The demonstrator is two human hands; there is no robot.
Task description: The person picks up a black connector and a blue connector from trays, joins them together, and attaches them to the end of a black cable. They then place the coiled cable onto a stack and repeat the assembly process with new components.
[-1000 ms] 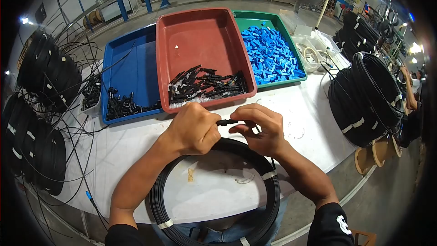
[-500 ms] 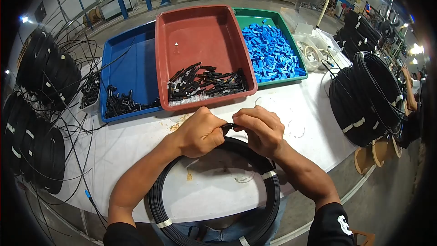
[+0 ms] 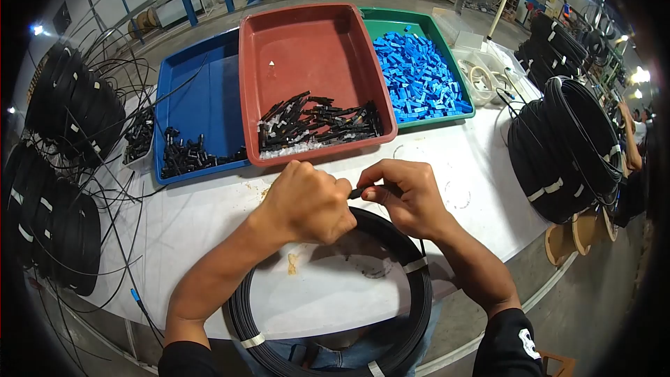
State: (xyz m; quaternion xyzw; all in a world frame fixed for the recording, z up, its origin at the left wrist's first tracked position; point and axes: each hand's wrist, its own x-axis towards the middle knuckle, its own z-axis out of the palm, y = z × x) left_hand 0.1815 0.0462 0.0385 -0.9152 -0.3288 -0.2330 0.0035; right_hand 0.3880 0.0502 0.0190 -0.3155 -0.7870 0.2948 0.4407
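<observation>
Both hands meet above a coil of black cable (image 3: 241, 307), which is bound with white tape bands and overhangs the table's near edge. My right hand (image 3: 413, 199) pinches a black cable connector (image 3: 357, 193) between thumb and fingers. A strand of cable runs down from that hand to the coil. My left hand (image 3: 307, 202) is closed in a fist round the connector's other end. Its fingers hide most of what is in the grip.
A red tray (image 3: 307, 49) holds black connector parts and clear pieces. The blue tray (image 3: 202, 98) has black fittings, the green tray (image 3: 366, 19) small blue parts. Cable coils (image 3: 558, 153) stand right, more coils (image 3: 52, 223) left. Another person's arm (image 3: 629, 136) shows far right.
My left hand has rolled over so its back shows more. The right hand's fingers have shifted along the connector, showing more of it. The view has moved slightly.
</observation>
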